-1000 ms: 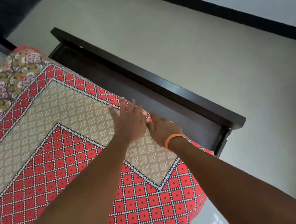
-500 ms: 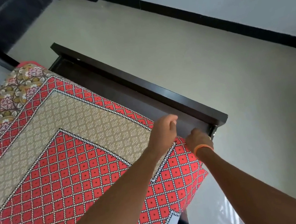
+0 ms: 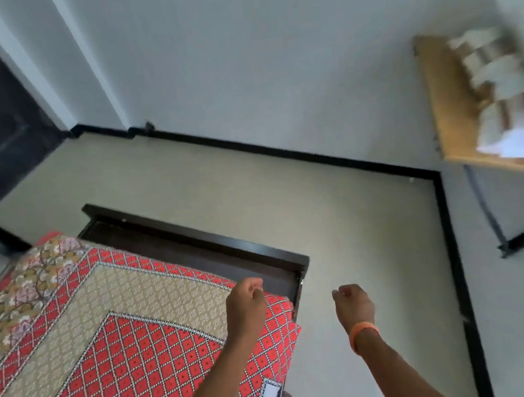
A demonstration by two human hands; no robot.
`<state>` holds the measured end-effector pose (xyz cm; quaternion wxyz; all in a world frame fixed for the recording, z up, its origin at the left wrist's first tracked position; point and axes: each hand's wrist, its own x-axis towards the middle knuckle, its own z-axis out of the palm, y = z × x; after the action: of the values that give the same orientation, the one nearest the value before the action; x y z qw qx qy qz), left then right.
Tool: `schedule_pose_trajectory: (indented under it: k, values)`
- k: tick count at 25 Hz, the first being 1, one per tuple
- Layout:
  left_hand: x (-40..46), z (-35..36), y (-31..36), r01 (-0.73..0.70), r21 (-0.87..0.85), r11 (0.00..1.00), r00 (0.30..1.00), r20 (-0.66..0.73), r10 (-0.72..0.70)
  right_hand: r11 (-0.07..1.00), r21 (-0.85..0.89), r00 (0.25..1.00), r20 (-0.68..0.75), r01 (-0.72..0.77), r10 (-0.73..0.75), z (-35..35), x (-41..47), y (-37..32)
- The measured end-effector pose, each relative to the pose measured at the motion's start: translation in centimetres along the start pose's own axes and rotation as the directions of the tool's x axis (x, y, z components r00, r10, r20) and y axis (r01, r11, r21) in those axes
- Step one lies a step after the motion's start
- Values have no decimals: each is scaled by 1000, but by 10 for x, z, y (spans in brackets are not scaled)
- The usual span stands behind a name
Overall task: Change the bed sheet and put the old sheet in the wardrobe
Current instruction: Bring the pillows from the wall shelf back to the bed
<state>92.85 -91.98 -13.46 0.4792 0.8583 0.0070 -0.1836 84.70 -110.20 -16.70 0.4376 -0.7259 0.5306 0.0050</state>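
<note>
Red-and-beige diamond-patterned bed sheet [image 3: 106,328] spread over mattress, inside dark wooden bed frame [image 3: 200,240]. Left hand [image 3: 244,308] loosely curled above sheet corner, gripping nothing; right hand [image 3: 354,305], orange wristband [image 3: 362,333], likewise over floor.

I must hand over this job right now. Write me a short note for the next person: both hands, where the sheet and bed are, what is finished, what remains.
Left hand: above the bed corner, fingers loosely curled, holding nothing.
Right hand: over the floor beside the bed, orange wristband on the wrist, also holding nothing.
Red patterned sheet: spread flat over the mattress, its corner draped down by the dark bed frame.
Done: this corner looks covered and smooth.
Left: other corners are out of view, so check them. No old sheet or wardrobe is visible here; find the sheet and put it away.
</note>
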Motion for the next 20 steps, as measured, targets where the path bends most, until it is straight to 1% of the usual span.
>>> schedule_pose_trajectory:
  k: [3,7,9,13,15,18,20]
  values:
    - [-37,-4,75,-99,-5,995,995,21,99,990,144,997,-76,-2,13,-67,-36,-26]
    - [-68,14,167,-272,-59,960,958,72,276,962,245,976,-208,120,-69,-149,-49,-75]
    - [-74,29,207,-333,-70,940,937,89,338,938,302,961,-260,169,-90,-185,-43,-93]
    - [-74,81,285,-396,-119,910,905,116,409,889,374,915,-388,265,-109,-271,-6,-112]
    - [-68,114,324,-414,-149,898,890,143,433,872,397,894,-437,287,-96,-319,25,-117]
    - [-57,168,389,-445,-179,878,874,128,469,863,390,848,-524,321,-79,-398,78,-125]
    - [-51,203,443,-439,-230,869,876,108,471,853,392,820,-567,346,-72,-457,117,-137]
